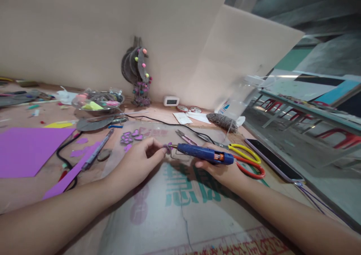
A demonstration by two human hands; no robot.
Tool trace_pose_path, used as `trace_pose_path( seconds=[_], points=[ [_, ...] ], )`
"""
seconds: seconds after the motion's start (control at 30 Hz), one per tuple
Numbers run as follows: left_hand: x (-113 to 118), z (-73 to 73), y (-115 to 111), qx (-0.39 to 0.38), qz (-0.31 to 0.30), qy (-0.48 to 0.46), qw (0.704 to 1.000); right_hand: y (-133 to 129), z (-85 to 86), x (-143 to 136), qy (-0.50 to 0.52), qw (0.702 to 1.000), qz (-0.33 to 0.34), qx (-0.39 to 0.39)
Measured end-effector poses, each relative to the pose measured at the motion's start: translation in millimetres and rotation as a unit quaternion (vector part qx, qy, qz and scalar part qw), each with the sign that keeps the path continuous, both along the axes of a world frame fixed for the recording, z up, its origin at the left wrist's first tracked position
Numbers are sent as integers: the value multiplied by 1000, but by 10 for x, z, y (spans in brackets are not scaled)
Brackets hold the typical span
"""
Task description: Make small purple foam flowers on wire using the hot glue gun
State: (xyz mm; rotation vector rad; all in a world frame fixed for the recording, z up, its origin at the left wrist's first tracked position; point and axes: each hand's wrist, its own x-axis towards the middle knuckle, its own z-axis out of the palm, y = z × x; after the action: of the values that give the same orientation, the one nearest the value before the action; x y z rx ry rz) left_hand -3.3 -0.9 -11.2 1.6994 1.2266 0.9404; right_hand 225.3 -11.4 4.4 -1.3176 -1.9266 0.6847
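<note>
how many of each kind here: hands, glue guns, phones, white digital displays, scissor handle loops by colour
Left hand and right hand: 2
Glue gun: 1
Phone: 1
White digital display: 1
Yellow handle loop: 1
Red handle loop: 1
Total: 7

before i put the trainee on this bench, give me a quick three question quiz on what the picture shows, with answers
1. Multiple choice: who grips the blue glue gun?
a) the left
b) the right
c) both

2. True or false: the phone lies to the right of the scissors with the yellow and red handles, as pictured.

3. Short answer: what colour is the large flat sheet at the far left of the picture?

Key:
1. b: the right hand grips it, while the left hand pinches a small piece near its tip.
2. True.
3. Purple.
</note>
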Motion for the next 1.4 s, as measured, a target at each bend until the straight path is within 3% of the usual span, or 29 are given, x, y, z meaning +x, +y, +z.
trace_pose_path(
  seconds=[1.4],
  points=[
    [-5,0,-17,42,-2,21,999,3,-1,-2,-33,999,-5,-1]
  ],
)
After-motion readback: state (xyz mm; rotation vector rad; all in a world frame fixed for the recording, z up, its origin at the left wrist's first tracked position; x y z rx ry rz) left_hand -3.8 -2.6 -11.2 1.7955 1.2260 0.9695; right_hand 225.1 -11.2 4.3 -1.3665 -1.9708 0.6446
